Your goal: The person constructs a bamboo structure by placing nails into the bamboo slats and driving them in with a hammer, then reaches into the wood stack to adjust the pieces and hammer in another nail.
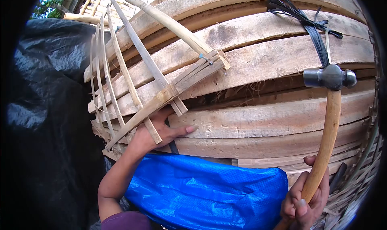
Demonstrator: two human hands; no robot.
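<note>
My right hand (pixel 304 201) is closed around the wooden handle of a ball-peen hammer (pixel 329 125), held upright with its steel head at the top. My left hand (pixel 161 127) sits behind a slatted wooden frame (pixel 159 99), its thumb stretched out along a plank (pixel 250 123). Its other fingers are mostly hidden by the slats. The frame's long thin slats cross one diagonal bar. At that bar's upper end, a thicker pole (pixel 173 24) meets it, and a blue-headed nail (pixel 201 56) sticks out of the joint.
Rough planks (pixel 258 60) are stacked behind the frame, with black plastic strapping (pixel 306 18) knotted at the upper right. A blue tarp (pixel 201 189) lies in front of me. Black sheeting (pixel 44 109) hangs at the left, and woven strips (pixel 363 173) edge the right.
</note>
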